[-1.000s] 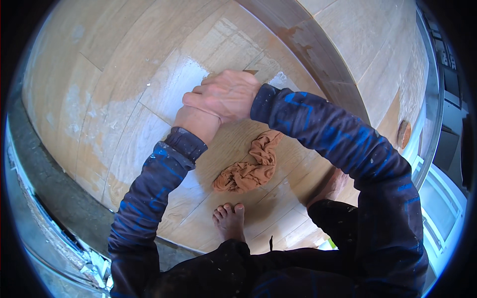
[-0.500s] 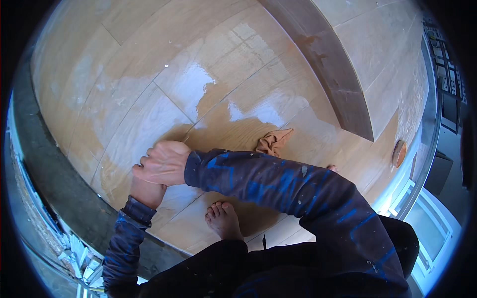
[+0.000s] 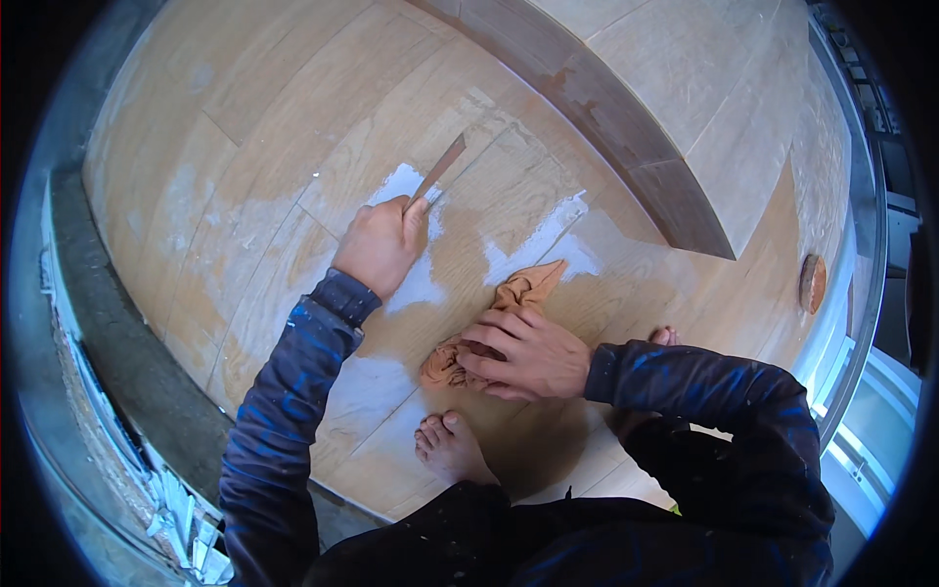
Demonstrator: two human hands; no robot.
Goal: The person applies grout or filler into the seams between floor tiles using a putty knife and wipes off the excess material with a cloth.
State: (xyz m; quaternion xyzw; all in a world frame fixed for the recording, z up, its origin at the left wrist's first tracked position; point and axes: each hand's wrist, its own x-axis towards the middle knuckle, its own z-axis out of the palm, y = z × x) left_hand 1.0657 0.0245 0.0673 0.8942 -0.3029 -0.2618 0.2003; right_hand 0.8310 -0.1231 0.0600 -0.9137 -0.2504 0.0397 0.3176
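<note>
In my left hand (image 3: 380,247) a thin, flat, brownish strip (image 3: 438,173) like a scraper blade is gripped, its angled tip pointing away to the upper right over the floor. My right hand (image 3: 533,354) rests on a crumpled orange-brown cloth (image 3: 528,285), fingers curled over it; part of the cloth bunches out to the left of the fingertips. Beneath both hands lies a wood-look tiled floor (image 3: 264,147) with wet, shiny patches and dull whitish smears. My bare foot (image 3: 450,448) stands on the tiles just below the cloth.
A raised tiled step (image 3: 626,147) with a darker front curves across the upper right. On its lighter surface at the right sits a round wooden piece (image 3: 813,284). A dark ledge (image 3: 147,323) borders the floor at left, with broken white scraps (image 3: 176,523) beyond it.
My hands, together at the left before, have parted. The left has moved up and right and now shows the strip; the right has come down onto the cloth, which is spread farther left.
</note>
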